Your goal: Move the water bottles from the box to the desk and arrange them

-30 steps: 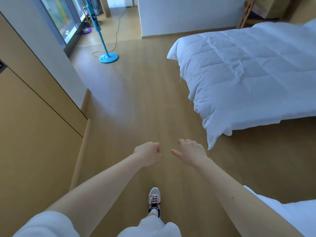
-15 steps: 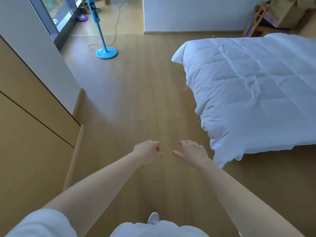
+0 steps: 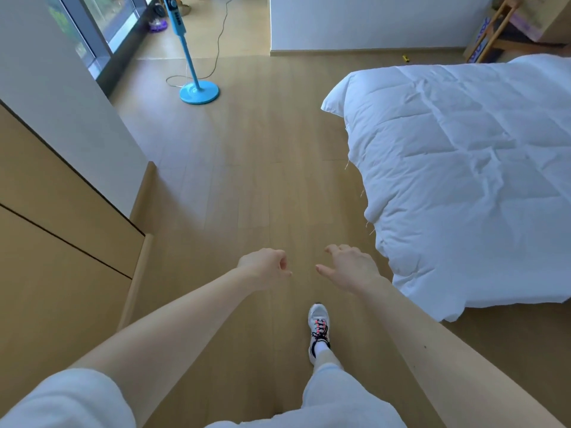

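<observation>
Lower centre: bare left hand curls into an empty fist; bare right hand hangs relaxed, thumb out, above pale wooden floor. No water bottles are in view. Full bottles would likely feel heavy and slick; grip mid-body.

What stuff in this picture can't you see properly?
All from the head view:
- Water bottles and desk: not in view at all.
- Blue fan: its top is cut off by the upper edge.
- Cardboard boxes: cut off by the upper edge, and the print is too blurred to read.
- Yellow thing on the floor: too small to identify.
- Bed: runs past the right edge.
</observation>
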`<state>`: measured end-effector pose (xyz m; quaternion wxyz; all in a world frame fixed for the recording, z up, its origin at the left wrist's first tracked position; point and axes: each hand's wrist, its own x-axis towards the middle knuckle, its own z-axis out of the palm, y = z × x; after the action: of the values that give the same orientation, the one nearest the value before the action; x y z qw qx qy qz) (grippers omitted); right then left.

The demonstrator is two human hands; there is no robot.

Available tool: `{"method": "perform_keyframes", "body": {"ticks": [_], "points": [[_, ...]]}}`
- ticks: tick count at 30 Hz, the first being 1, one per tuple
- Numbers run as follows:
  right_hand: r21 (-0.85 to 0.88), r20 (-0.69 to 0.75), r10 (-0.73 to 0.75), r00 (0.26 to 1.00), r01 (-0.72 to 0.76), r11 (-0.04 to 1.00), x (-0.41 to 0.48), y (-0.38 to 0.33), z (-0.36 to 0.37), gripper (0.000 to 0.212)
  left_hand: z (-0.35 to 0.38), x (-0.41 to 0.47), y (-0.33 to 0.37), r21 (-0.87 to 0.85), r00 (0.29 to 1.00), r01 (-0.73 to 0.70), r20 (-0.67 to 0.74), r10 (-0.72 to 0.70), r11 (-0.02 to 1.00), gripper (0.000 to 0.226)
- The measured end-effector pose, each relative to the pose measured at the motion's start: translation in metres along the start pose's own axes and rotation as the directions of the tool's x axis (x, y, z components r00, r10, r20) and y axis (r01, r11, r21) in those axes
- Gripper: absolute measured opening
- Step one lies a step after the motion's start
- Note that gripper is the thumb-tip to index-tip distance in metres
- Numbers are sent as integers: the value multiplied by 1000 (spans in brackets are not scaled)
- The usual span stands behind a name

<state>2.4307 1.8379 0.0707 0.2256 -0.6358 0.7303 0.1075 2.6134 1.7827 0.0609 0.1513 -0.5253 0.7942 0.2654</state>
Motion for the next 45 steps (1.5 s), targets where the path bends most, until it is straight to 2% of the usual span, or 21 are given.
{"method": "perform_keyframes", "body": {"ticks": [5, 13, 18, 23, 31, 35, 41, 45], "points": [[-7, -31, -37, 999, 37, 999, 75, 31, -48, 58, -44, 70, 17, 10, 999, 53, -9, -53, 999, 27], [35, 21, -51, 998, 50, 998, 178, 83, -112, 58, -108, 171, 57, 74, 996, 78, 37, -81, 994, 26], [40, 39, -62, 997, 61, 997, 225, 102, -135, 56, -140, 218, 74, -3, 994, 98, 41, -98, 995, 26], [53, 38, -74, 997, 72, 996, 263, 106, -154, 57, -166, 255, 72, -4, 993, 106, 44, -106, 994, 24], [20, 20, -8, 1000, 7, 1000, 331, 106, -188, 60, -213, 333, 55, 11, 999, 43, 24, -43, 999, 28], [11, 15, 32, 999, -32, 999, 378, 96, -216, 61, -251, 381, 36, -42, 999, -30, 43, 32, 999, 28], [-21, 4, 39, 999, -39, 999, 457, 54, -272, 60, -315, 445, -19, -39, 997, -73, 33, 75, 997, 29], [-33, 3, 18, 1000, -17, 999, 511, 12, -307, 60, -355, 483, -70, 39, 997, -72, 20, 71, 997, 29]]}}
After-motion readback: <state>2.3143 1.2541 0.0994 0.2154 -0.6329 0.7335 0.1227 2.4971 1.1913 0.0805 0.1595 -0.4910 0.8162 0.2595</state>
